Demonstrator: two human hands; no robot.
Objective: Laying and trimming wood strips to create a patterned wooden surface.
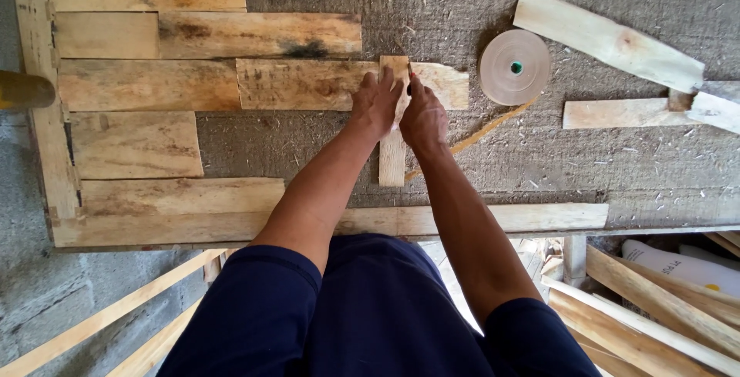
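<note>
step: we're pressing the short upright wood strip against the horizontal plank
left hand: fingers flat, spread on strip
right hand: fingers curled at strip edge (grip unclear)
next: steady hold; tape roll lying right of fingertips

Worktop: grey, rough, flecked w/ pale sawdust and chips. Small upright wood strip under the hands: pale yellow-tan. Horizontal board beneath it: light tan w/ brownish grain stains. Board above: tan, w/ a black smudge near its right end. Tape roll: beige-pink, green dot at the core. Angled plank at right: creamy, one reddish knot. Long edge board: pale yellow. Sleeves: dark navy, plain. White bag at lower right, w/ a yellow spot.
</note>
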